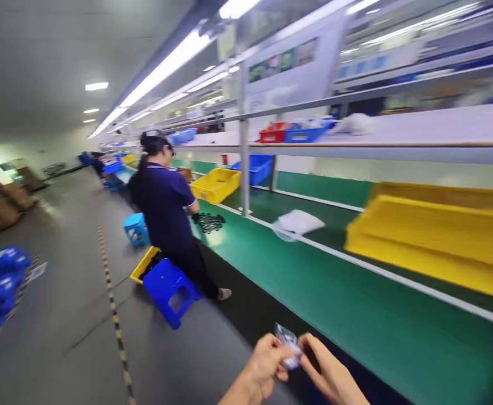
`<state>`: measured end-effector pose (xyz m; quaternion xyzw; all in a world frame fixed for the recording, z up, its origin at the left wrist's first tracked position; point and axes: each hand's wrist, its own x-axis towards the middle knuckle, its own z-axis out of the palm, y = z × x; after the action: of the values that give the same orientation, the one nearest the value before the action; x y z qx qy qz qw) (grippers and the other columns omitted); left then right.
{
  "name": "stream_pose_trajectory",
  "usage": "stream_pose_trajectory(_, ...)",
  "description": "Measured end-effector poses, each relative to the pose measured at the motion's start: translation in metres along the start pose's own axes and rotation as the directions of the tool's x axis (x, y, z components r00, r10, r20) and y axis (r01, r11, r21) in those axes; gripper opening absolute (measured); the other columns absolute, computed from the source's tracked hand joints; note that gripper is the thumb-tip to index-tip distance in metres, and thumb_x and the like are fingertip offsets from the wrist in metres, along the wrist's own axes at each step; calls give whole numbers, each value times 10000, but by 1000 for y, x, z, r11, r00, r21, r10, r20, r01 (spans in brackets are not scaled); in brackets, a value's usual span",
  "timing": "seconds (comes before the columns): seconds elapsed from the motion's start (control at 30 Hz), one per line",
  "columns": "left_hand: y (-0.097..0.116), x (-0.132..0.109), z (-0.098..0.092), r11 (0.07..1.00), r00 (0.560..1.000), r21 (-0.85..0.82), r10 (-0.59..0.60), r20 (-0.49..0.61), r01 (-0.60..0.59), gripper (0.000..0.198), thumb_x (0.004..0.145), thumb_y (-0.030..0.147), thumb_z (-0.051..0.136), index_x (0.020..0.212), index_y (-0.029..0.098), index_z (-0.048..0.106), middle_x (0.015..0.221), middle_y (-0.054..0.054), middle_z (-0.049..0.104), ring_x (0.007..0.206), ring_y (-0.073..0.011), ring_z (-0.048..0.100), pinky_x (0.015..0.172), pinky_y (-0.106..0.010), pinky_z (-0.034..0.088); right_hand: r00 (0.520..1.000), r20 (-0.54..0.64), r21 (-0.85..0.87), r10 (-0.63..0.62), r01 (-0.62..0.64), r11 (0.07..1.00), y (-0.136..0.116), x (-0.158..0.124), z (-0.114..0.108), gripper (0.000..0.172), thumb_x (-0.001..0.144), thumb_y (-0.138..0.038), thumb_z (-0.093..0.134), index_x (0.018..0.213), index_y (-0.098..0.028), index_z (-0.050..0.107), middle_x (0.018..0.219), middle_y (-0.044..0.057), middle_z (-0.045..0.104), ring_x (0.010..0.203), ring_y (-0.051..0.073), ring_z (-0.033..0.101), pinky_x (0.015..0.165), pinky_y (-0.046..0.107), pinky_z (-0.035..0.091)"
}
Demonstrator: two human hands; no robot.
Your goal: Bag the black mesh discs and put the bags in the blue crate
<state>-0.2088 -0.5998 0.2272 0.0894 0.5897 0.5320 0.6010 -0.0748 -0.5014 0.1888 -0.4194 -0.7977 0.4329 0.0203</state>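
Observation:
A small clear plastic bag (288,344) with something pale inside is held up in front of me, near the edge of the green workbench. My left hand (267,363) is closed, pinching the bag between thumb and fingers from the left. On the other side, my right hand (328,368) has its fingertips closed on the bag's right edge. Blur hides what the bag contains.
A co-worker (162,197) in dark blue stands at the green bench (356,304), beside small black parts (210,223). A blue stool (170,289) stands behind them. Yellow trays (436,242), a yellow bin (216,185) and a white bag (300,221) lie on the bench.

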Motion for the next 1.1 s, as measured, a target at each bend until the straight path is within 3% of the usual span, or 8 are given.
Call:
stream_pose_trajectory(0.13,35,18,29,988,979,151,-8,205,-23,604,517,523,823,802,179,417,612,68,452,493,-36,313,503,-228,186,988,-156,301,3,45,953,2,-16,-64,749,776,-725,447,1274,-166,484,1309,68,530,1165,0,534,1070,94,475)
stream_pose_trajectory(0.27,59,31,79,969,914,237,-40,403,-62,578,539,430,864,831,162,444,662,39,531,589,-66,455,612,-231,324,985,-163,418,49,24,908,16,-30,-127,861,797,-739,394,1464,-199,334,1486,80,374,1212,19,491,1035,121,481)
stream_pose_trajectory(0.4,61,36,134,959,843,236,5,538,-157,496,610,295,829,872,151,434,745,4,591,688,-82,509,705,-237,350,996,-88,431,12,27,902,28,-36,-166,732,794,-716,444,1271,-165,513,1285,49,527,1055,-23,491,928,59,433)
stream_pose_trajectory(0.47,58,42,159,951,838,229,53,543,-209,438,654,238,775,899,154,421,751,14,580,703,-82,499,717,-237,354,994,-102,448,33,16,894,39,-37,-182,700,770,-726,477,1138,-132,520,1119,26,562,909,-54,450,815,31,396)
stream_pose_trajectory(0.63,49,67,220,946,856,213,108,505,-245,412,696,224,698,967,164,393,701,44,522,653,-77,443,653,-234,334,983,-138,490,123,-41,871,84,-38,-226,735,710,-820,466,895,-113,387,796,-39,453,695,-89,292,629,37,278)
stream_pose_trajectory(0.83,47,85,294,975,840,197,-19,542,-106,431,694,275,697,957,186,367,711,50,495,591,-53,357,541,-210,242,948,-215,626,234,-51,779,159,-36,-282,828,618,-916,448,782,-122,281,656,-63,325,618,-91,255,578,68,246)
stream_pose_trajectory(0.97,39,97,322,970,801,236,-102,590,-51,494,697,363,753,946,199,359,692,70,453,522,-30,283,482,-200,194,947,-199,687,253,-49,725,207,-41,-310,797,640,-881,479,784,-129,257,628,-70,304,599,-91,253,562,61,232)
stream_pose_trajectory(1.1,26,120,330,945,797,319,-136,589,-75,658,648,568,816,977,214,370,653,90,437,429,-14,273,430,-198,207,939,-184,716,290,-74,694,242,-52,-331,805,622,-882,501,788,-131,262,623,-76,321,591,-95,240,542,50,230)
